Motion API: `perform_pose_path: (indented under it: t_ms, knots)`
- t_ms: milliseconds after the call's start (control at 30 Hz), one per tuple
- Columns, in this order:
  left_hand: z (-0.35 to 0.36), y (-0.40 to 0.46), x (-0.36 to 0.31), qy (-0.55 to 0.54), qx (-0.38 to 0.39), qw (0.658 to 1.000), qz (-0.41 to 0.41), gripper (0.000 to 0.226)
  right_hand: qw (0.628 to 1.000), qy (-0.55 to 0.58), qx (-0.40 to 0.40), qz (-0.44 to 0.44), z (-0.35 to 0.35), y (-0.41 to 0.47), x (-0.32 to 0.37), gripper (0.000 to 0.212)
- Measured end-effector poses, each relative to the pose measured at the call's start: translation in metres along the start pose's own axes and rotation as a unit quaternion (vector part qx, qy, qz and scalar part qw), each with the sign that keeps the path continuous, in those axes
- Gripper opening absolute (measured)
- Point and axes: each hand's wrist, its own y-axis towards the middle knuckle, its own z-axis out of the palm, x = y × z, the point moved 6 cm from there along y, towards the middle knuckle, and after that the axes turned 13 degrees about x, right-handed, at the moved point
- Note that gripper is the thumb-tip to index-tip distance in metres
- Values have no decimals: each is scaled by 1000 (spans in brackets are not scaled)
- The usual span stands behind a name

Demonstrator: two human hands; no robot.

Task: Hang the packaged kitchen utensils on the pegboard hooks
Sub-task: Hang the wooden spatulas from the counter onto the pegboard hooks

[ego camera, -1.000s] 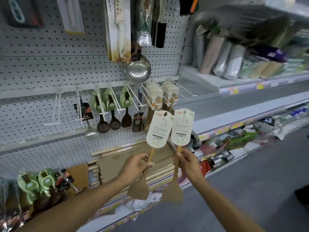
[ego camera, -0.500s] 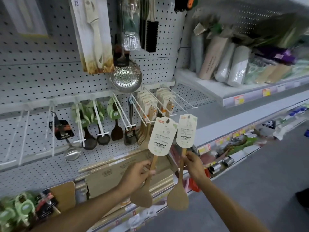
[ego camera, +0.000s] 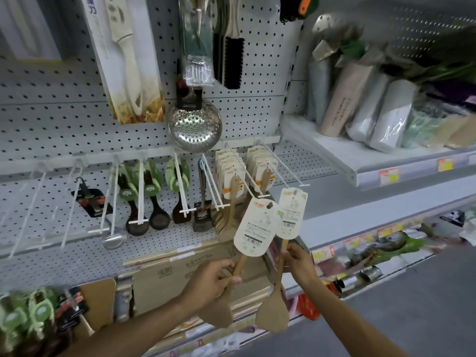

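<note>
My left hand (ego camera: 213, 282) grips the handle of a wooden spatula (ego camera: 253, 228) with a white card label on top, blade pointing down. My right hand (ego camera: 300, 262) grips a second, matching wooden spatula (ego camera: 293, 215) the same way, just to the right. Both card tops reach up to the tips of the white pegboard hooks (ego camera: 260, 173). Those two hooks carry several similar carded wooden utensils (ego camera: 231, 173). The hole in the left card is visible and sits close to a hook tip, not threaded on it.
Other hooks to the left hold green-carded dark ladles (ego camera: 152, 197), a brush (ego camera: 203, 212) and a steel ladle (ego camera: 113, 238); some hooks (ego camera: 41, 202) are bare. A steel skimmer (ego camera: 194, 127) hangs above. Boxed boards (ego camera: 180, 279) stand below. A shelf (ego camera: 373, 161) with rolled goods juts out at right.
Both hands have carried the spatulas up and nearer the pegboard, so the card tops now reach the hook tips. The view has moved closer to the display.
</note>
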Motion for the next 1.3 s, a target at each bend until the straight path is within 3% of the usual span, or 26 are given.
perform_pose_path:
  t_ms: [567, 767, 867, 1067, 1200, 1300]
  knots:
    - [32, 48, -21, -37, -120, 992, -23, 16, 988, -41, 139, -46, -36, 58, -25, 25]
    - [42, 60, -24, -38, -147, 988, -35, 16, 984, -54, 158, -59, -45, 76, -29, 6]
    - [47, 63, -25, -42, -154, 987, -30, 11, 980, -68, 176, -64, -49, 89, -34, 31]
    - [53, 64, -27, -76, -185, 979, -50, 20, 980, -70, 170, -79, -48, 104, -12, 11]
    - [55, 62, -25, -91, -200, 974, -54, 13, 980, -58, 175, -80, -44, 126, -3, 13]
    - [56, 60, -25, -93, -208, 971, -67, 25, 979, -71, 182, -60, -40, 152, -7, 10]
